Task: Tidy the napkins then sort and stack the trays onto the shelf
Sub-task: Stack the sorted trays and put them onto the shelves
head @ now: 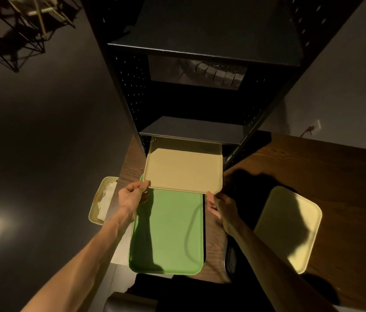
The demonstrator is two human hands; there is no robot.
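Observation:
A beige tray [183, 170] sits half inside the lowest opening of the black shelf unit [191, 131], its far end hidden under the shelf board. My left hand [132, 195] pinches its near left corner. My right hand [219, 204] grips its near right corner. Below the beige tray a green tray [170, 230] lies flat on the wooden table [312, 167]. A pale yellow tray [290, 228] lies on the table to the right. At the left a cream tray [101, 188] holds white napkins [106, 199].
The shelf unit has upper boards [204, 50] with a dim opening between them. A dark floor spreads to the left, with a wire-frame stand [20, 30] at the far left. A dark object [230, 260] hangs at the table's near edge.

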